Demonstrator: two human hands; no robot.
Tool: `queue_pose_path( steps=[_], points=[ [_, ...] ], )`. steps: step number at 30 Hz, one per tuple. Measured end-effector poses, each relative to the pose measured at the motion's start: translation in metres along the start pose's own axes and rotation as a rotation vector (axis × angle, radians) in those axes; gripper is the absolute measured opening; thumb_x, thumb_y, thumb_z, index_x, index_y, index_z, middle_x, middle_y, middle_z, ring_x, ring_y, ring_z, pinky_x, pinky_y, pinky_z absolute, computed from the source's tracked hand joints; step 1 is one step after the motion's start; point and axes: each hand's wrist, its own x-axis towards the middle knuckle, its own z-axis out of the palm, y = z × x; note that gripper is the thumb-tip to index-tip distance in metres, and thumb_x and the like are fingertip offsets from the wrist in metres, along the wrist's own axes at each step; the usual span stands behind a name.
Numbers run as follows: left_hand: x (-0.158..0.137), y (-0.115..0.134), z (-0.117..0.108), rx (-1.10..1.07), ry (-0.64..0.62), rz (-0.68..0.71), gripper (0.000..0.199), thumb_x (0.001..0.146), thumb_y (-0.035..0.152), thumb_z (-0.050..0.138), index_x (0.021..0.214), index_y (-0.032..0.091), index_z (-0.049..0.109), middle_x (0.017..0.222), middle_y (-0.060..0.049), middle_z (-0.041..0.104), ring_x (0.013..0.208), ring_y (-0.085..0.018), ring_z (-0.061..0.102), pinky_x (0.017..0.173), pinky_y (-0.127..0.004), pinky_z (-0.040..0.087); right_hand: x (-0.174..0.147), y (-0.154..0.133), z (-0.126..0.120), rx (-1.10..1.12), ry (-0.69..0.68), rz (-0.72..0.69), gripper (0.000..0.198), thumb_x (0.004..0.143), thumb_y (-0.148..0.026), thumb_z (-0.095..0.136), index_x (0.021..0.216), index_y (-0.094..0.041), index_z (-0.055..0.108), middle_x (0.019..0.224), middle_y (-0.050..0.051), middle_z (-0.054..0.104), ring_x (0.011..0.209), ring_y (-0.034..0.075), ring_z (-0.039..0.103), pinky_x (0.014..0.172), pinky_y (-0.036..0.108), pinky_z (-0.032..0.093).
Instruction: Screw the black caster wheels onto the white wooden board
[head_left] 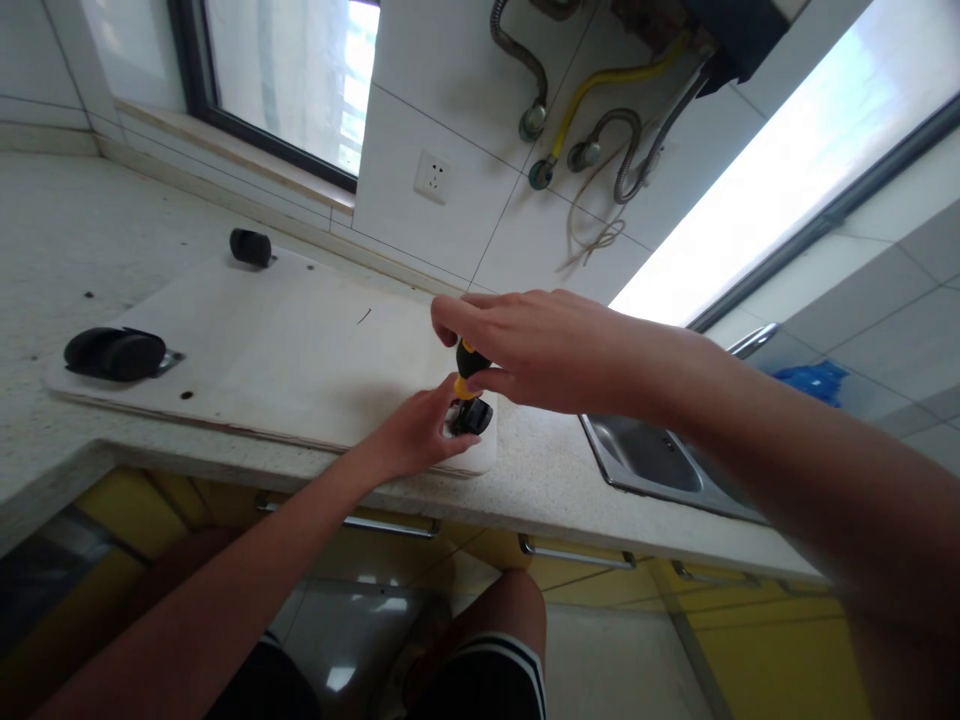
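Note:
My right hand [499, 340] is wrapped round the black and yellow handle of a screwdriver [466, 385], which points down at the near right corner of a white board [300, 340]. Below it, my left hand [431, 430] grips a black caster wheel [474, 415] at that corner, thumb on the near side and fingers on the far side. The screwdriver's tip is hidden by the caster and my fingers. At the board's left end sit two more black casters, one near the front edge [116, 353] and one at the back [250, 247].
The board lies on a speckled pale countertop [540, 470]. A steel sink [645, 455] is to the right, with a blue item [814, 382] behind it. A wall socket [433, 177], hoses and a yellow pipe [600, 80] are ahead. Yellow cabinets with metal handles [577, 553] stand below.

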Motion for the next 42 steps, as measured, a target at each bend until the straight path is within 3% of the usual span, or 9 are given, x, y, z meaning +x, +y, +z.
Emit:
queue_pose_path(
  steps=[9,13,17,21,25,29,34,38,42],
  points=[
    [0.0004,0.0010,0.0002,0.030,0.001,0.005,0.049,0.086,0.043,0.083,0.128,0.022,0.067,0.103,-0.009,0.082,0.095,-0.033,0.078,0.088,-0.045,0.059,-0.0026,-0.0039,-0.0007,0.034,-0.003,-0.012,0.034,0.110,-0.043,0.074,0.136,-0.025,0.060,0.121,0.011,0.083,0.092,0.025,0.074,0.066,0.035,0.032],
    [-0.0002,0.0015,0.0002,0.076,-0.016,-0.007,0.038,0.087,0.045,0.081,0.115,0.022,0.070,0.096,-0.010,0.081,0.094,-0.033,0.077,0.087,-0.045,0.059,-0.0027,-0.0064,0.0018,-0.098,0.066,0.169,0.054,0.110,-0.070,0.062,0.130,-0.020,0.065,0.102,0.016,0.082,0.087,0.031,0.074,0.065,0.036,0.029],
    [-0.0010,0.0009,0.0007,0.037,-0.010,0.000,0.049,0.088,0.045,0.080,0.129,0.021,0.068,0.095,-0.008,0.081,0.089,-0.032,0.078,0.085,-0.043,0.058,-0.0054,-0.0016,0.0008,0.035,-0.014,-0.025,0.026,0.111,-0.046,0.072,0.126,-0.025,0.066,0.114,0.010,0.083,0.087,0.024,0.072,0.065,0.035,0.030],
    [-0.0010,0.0009,0.0013,0.040,-0.039,-0.015,0.043,0.087,0.046,0.080,0.120,0.021,0.070,0.098,-0.011,0.081,0.098,-0.036,0.079,0.090,-0.046,0.058,-0.0058,-0.0018,0.0028,-0.086,0.100,0.201,0.053,0.110,-0.071,0.063,0.115,-0.019,0.072,0.103,0.016,0.081,0.084,0.028,0.071,0.066,0.036,0.028],
    [-0.0014,0.0030,0.0006,0.043,-0.015,-0.012,0.040,0.087,0.045,0.079,0.118,0.022,0.069,0.096,-0.010,0.080,0.096,-0.035,0.078,0.087,-0.046,0.058,-0.0052,-0.0050,0.0040,0.052,0.019,-0.039,0.028,0.113,-0.045,0.066,0.133,-0.025,0.068,0.125,0.010,0.081,0.090,0.022,0.071,0.065,0.033,0.030],
    [-0.0017,0.0042,-0.0001,0.053,-0.039,-0.019,0.035,0.087,0.044,0.078,0.112,0.021,0.068,0.095,-0.010,0.080,0.090,-0.033,0.077,0.083,-0.044,0.056,-0.0023,-0.0057,0.0041,-0.098,0.083,0.161,0.039,0.115,-0.056,0.061,0.122,-0.019,0.072,0.103,0.015,0.082,0.088,0.029,0.072,0.065,0.036,0.029],
    [-0.0018,0.0043,-0.0007,0.027,-0.032,0.017,0.039,0.088,0.040,0.078,0.121,0.022,0.068,0.096,-0.008,0.081,0.086,-0.029,0.076,0.082,-0.041,0.056,0.0001,-0.0020,-0.0004,0.088,-0.030,-0.032,0.030,0.113,-0.047,0.068,0.132,-0.024,0.067,0.121,0.011,0.082,0.096,0.025,0.074,0.072,0.034,0.039],
    [-0.0029,0.0046,-0.0015,0.018,-0.041,0.001,0.045,0.088,0.038,0.079,0.127,0.020,0.066,0.104,-0.010,0.082,0.091,-0.031,0.078,0.084,-0.043,0.058,0.0013,-0.0022,-0.0007,-0.079,0.061,0.223,0.049,0.115,-0.063,0.057,0.134,-0.018,0.065,0.117,0.018,0.081,0.099,0.033,0.076,0.072,0.035,0.038],
    [-0.0033,0.0023,-0.0002,-0.023,-0.001,0.086,0.048,0.087,0.033,0.079,0.132,0.022,0.065,0.126,-0.012,0.080,0.108,-0.032,0.079,0.097,-0.045,0.060,0.0008,0.0004,-0.0021,0.073,-0.092,0.057,0.036,0.110,-0.047,0.072,0.137,-0.024,0.065,0.128,0.013,0.081,0.101,0.027,0.074,0.072,0.033,0.039]
  ],
)
